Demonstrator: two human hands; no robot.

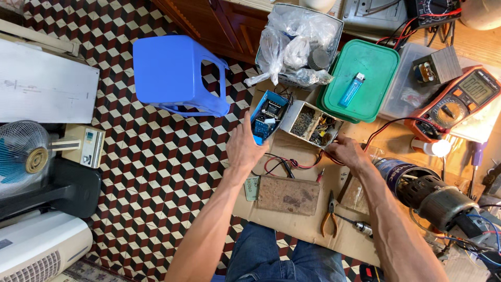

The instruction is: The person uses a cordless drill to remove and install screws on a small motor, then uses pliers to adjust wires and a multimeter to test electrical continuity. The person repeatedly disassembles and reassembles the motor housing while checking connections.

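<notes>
My left hand [244, 147] reaches forward with its fingers extended, the fingertips touching a small blue box [269, 116] full of electronic parts. My right hand [346, 152] rests on the cardboard sheet [292, 224], its fingers curled at the near corner of a divided cardboard box [311, 123] of screws and small parts, close to red and black wires [284, 164]. Whether it pinches a wire is hidden. A brown rectangular board [288, 195] lies between my forearms.
A blue plastic stool [177, 75] stands on the patterned tile floor. A green lid [357, 81] carries a blue lighter [352, 90]. A red multimeter [456, 103], orange-handled pliers [329, 215], an electric motor [430, 196], a plastic-bag-filled bin [300, 44] and a fan [23, 154] surround me.
</notes>
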